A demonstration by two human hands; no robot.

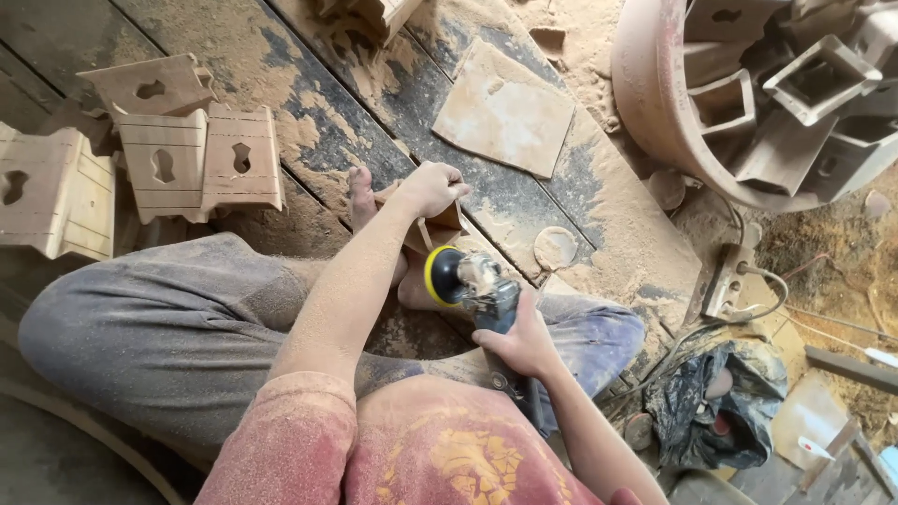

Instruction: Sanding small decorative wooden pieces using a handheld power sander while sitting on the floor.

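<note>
My left hand (432, 188) grips a small wooden piece (440, 227) and holds it against my bare foot (363, 196) on the dusty plank floor. A power sander (477, 285) with a yellow-rimmed disc is clasped by its body in my right hand (522, 344). The disc faces the wooden piece and sits just below it; whether they touch is not clear. I sit with my legs folded, in dusty grey trousers (168, 327) and a red shirt.
Several small wooden stools (201, 154) with cut-out holes stand at the left. A large red basin (655, 103) at the upper right holds more wooden pieces. A flat board (505, 110) lies ahead. A power strip (728, 281) with cables and a dark crumpled bag (720, 402) lie right.
</note>
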